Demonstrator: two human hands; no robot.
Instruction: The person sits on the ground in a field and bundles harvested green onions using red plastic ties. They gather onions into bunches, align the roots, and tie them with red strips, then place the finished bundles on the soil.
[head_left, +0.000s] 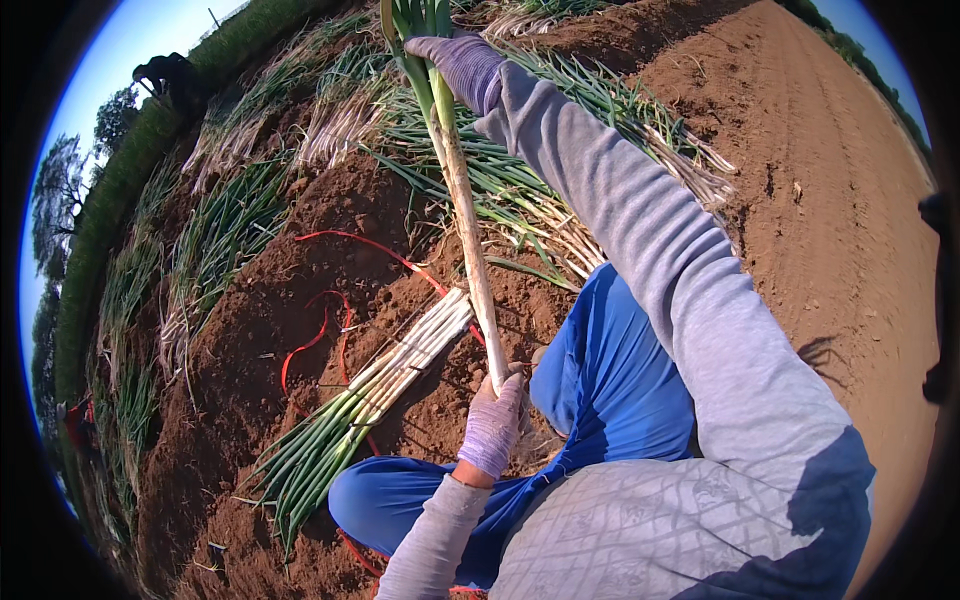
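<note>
A long green onion (469, 217) slants across the middle, leaves up and white root end down. My left hand (495, 427), in a purple-and-white knit glove, grips its root end above my folded leg. Higher up, my gloved right hand (461, 71) holds the stalk where the white shaft turns into green leaves. Below and to the left, a row of trimmed green onions (405, 356) lies side by side on the soil, white ends toward the upper right. Dark thin strips cross this row, and a red band (375, 244) runs beneath its white end.
Loose harvested green onions (525, 187) lie heaped beyond my knee, and more piles (225, 225) stretch along the left. Red tape (345, 322) curls over the brown soil (240, 330). A bent-over person (176, 79) is far off at upper left. Bare ground (810, 187) extends rightward.
</note>
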